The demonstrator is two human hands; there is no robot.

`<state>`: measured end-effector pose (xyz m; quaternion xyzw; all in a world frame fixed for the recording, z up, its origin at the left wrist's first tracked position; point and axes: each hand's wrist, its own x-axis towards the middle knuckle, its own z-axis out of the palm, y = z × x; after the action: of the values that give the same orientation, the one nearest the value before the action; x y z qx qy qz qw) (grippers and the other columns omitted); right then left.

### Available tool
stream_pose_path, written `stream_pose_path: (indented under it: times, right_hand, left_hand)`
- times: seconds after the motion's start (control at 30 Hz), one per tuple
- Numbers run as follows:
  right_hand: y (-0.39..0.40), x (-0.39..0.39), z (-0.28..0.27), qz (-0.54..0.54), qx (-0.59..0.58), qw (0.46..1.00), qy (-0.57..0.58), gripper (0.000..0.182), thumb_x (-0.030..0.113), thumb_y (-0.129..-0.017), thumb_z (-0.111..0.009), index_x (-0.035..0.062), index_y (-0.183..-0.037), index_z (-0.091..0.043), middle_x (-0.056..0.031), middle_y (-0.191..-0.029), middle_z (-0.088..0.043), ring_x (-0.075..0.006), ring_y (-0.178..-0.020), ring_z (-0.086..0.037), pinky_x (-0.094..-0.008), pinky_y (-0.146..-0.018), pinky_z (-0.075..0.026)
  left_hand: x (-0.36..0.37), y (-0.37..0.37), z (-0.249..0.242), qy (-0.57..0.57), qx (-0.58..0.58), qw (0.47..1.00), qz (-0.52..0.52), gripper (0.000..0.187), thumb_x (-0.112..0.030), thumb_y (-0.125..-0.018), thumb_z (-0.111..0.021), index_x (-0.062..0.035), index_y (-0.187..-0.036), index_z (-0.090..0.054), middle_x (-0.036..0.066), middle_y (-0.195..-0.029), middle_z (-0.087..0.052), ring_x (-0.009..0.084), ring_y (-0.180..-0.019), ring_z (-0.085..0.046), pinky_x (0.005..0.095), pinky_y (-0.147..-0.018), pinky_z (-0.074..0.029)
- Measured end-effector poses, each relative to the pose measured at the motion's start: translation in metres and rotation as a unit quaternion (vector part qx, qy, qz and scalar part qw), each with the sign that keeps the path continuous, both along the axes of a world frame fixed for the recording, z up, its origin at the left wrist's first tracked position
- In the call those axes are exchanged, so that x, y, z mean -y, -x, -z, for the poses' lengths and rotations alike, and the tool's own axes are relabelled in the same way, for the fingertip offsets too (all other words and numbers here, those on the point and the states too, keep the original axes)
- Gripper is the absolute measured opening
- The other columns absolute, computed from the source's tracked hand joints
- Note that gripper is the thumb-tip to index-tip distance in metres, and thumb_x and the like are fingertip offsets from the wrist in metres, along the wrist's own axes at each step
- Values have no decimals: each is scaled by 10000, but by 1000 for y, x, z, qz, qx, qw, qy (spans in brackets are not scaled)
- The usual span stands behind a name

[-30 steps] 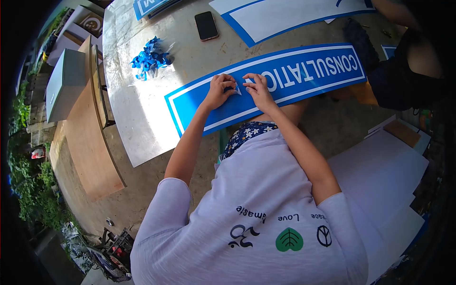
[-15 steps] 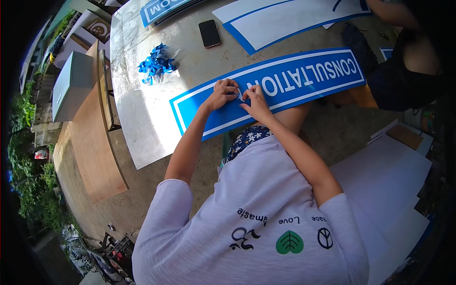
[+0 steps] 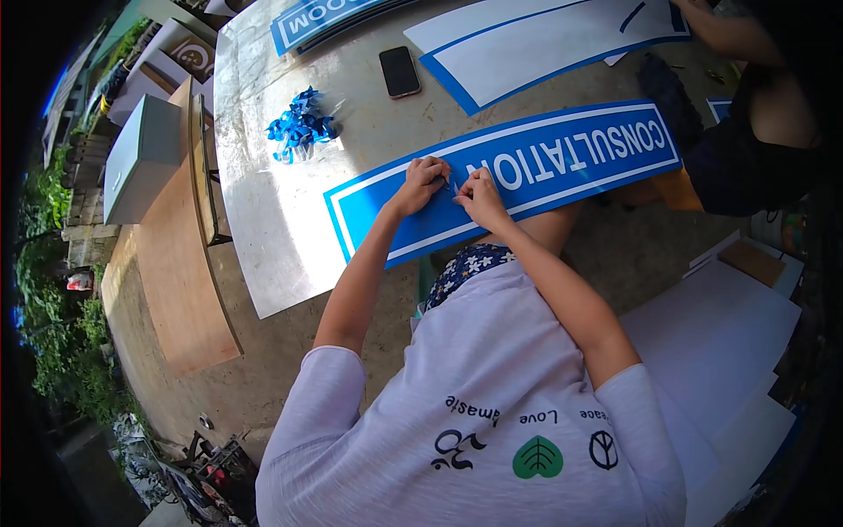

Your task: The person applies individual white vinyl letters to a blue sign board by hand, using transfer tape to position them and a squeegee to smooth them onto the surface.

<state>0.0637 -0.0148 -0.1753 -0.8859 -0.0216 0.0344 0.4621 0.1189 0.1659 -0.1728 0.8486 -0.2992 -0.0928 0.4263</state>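
A long blue sign point(image 3: 615, 171) with a white border line and the word CONSULTATION lies upside down to my view, along the table's near edge. My left hand point(image 3: 419, 186) rests on it just left of the last letter, fingers curled and closed. Beside it my right hand point(image 3: 482, 202) pinches with thumb and forefinger at the final N. Between the fingertips shows a small thin pale scrap point(image 3: 455, 187), partly hidden. What my left fingers hold, if anything, is hidden.
A heap of blue film scraps point(image 3: 300, 125) lies on the metal table point(image 3: 263, 202), left of the sign. Behind are a phone point(image 3: 400, 72), a white-and-blue sign point(image 3: 553, 57) and stacked signs point(image 3: 329, 22). Another person's arm point(image 3: 733, 35) is at the right.
The view has shifted slightly, so everything sits a little lower and to the right. The white scrap between my fingers shows less, and my hands stay close together on the sign.
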Motion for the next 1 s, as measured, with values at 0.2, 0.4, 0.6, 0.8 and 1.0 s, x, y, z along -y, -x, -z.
stream_pose_path:
  times: [0.2,0.4,0.6,0.8,1.0]
  right_hand:
    - [-2,-4,-7,13,-52,999,6,185,130,-724,-807,-7,-731,-682,-113,-1008,-516,-251,-957,-553,-326,-852,-470]
    - [-10,-8,-9,27,-104,994,-21,186,138,-742,-799,-20,-809,-726,-140,-1065,-529,-234,-989,-553,-323,-849,-465]
    - [-25,-8,12,39,-195,972,-124,151,90,-794,-750,-58,-792,-720,-96,-817,-669,-166,-699,-618,-288,-645,-507]
    - [-31,-12,22,113,-280,926,-228,217,163,-756,-793,-43,-767,-728,-122,-785,-693,-171,-708,-636,-329,-624,-492]
    - [-28,-11,16,100,-256,936,-219,197,157,-826,-725,-37,-796,-731,-108,-787,-691,-164,-709,-626,-322,-640,-489]
  left_hand:
    - [0,-1,-2,9,3,1000,0,121,-32,-772,-601,-83,-881,-592,53,-1085,-583,250,-1075,-487,356,-953,-316]
    - [1,2,-2,19,-5,1000,-15,142,4,-771,-572,-69,-893,-570,75,-1073,-583,274,-1061,-492,361,-955,-327]
    - [-1,-2,3,24,-8,1000,-17,229,45,-761,-543,-64,-960,-575,92,-1082,-575,293,-1069,-484,373,-964,-337]
    - [0,1,-1,79,-51,995,-34,283,67,-784,-543,-59,-1034,-590,107,-1097,-569,291,-1082,-495,375,-972,-370]
    - [-12,9,-18,92,-97,986,-96,246,-88,-808,-704,-50,-1028,-603,117,-1184,-543,272,-1138,-524,352,-1005,-404]
